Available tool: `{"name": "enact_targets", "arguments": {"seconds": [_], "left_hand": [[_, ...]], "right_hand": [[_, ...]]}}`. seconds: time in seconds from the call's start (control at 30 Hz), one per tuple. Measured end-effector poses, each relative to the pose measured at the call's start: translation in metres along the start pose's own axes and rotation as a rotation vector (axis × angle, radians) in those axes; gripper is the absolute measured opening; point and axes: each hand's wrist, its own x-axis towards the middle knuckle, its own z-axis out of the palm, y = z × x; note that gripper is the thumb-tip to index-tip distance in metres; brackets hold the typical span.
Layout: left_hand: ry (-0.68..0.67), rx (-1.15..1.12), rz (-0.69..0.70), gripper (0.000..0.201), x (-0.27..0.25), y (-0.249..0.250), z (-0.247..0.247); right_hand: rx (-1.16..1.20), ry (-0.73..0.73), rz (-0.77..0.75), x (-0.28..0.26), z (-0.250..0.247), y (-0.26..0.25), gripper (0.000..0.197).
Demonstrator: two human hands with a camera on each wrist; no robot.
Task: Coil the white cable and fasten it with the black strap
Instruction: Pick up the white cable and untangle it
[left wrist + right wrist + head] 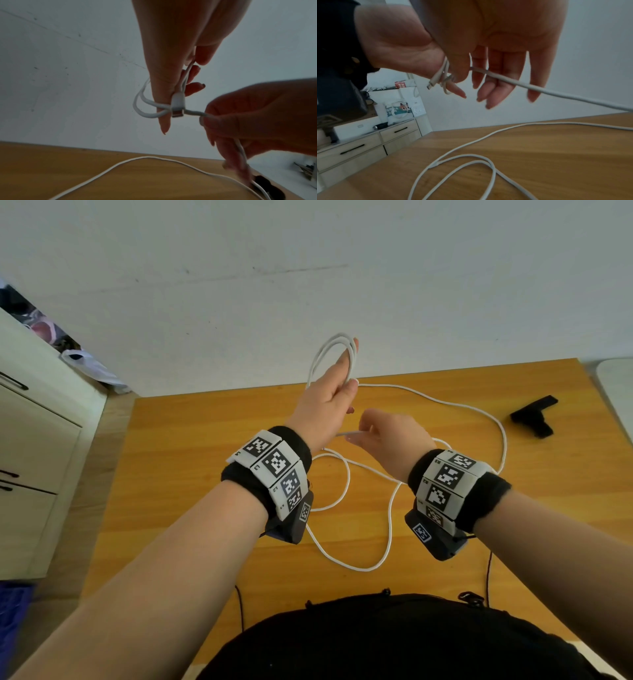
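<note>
The white cable (493, 419) lies in loose curves on the wooden table (191, 460). My left hand (342, 378) is raised above the far edge of the table. It holds a few cable loops (325, 352) wound round its fingers, with the thumb pressing on them. In the left wrist view the cable's plug (178, 106) hangs at those fingers. Just below and to the right, my right hand (366, 433) pinches the cable strand (195, 113) that runs from the coil, and the other fingers hang loose. The black strap (532, 417) lies on the table at the far right, apart from both hands.
A pale cabinet with dark drawer handles (30, 422) stands left of the table, with a plastic bag (89, 366) on top. A white wall rises behind the table. A white rounded object (616, 385) sits beyond the table's right edge. Thin black wires (488, 573) hang near my body.
</note>
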Motion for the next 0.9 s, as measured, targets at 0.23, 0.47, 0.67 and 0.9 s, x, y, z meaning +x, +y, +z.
{"name": "enact_targets", "arguments": {"seconds": [0.23,0.47,0.67,0.9], "left_hand": [[0.006,0.007,0.003,0.052,0.0,0.001,-0.001],[0.014,0.012,-0.04,0.051,0.003,-0.006,-0.003],[-0.051,0.031,-0.108,0.051,0.0,-0.011,0.002],[-0.152,0.062,-0.21,0.05,-0.006,-0.018,0.005]], "right_hand": [[-0.054,-0.051,0.099,0.006,-0.006,0.012,0.027],[-0.093,0.043,0.059,0.01,-0.016,0.018,0.034],[-0.031,0.08,0.059,0.008,-0.022,0.013,0.033],[0.224,0.191,-0.046,0.012,-0.03,0.012,0.01]]}}
